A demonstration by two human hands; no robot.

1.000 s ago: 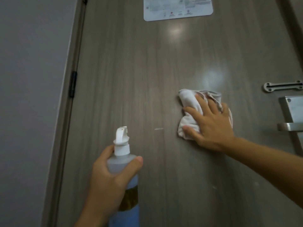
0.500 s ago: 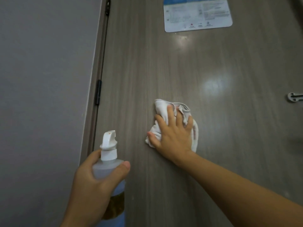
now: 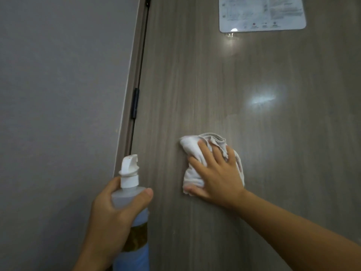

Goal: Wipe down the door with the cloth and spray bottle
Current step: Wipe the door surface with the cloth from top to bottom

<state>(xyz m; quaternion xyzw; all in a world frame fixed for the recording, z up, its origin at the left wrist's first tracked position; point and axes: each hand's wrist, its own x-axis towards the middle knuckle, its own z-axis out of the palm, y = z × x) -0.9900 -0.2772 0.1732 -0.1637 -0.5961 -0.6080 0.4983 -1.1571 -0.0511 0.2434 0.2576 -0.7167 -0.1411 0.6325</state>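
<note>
A grey-brown wood-grain door (image 3: 224,90) fills most of the head view. My right hand (image 3: 216,177) lies flat on a crumpled white cloth (image 3: 192,147) and presses it against the door at mid height. My left hand (image 3: 111,218) grips a translucent spray bottle (image 3: 130,194) with a white nozzle, upright, held in front of the door's hinge edge, apart from the door. The bottle's lower part carries a blue and yellowish label.
A white printed notice (image 3: 261,14) is stuck high on the door. A black hinge (image 3: 134,103) sits on the door's left edge beside the frame. A plain grey wall (image 3: 58,94) takes up the left side.
My right hand has slid the cloth leftward across the door, away from the handle side. The view has turned left, so the handle and latch are out of sight. The bottle stays held.
</note>
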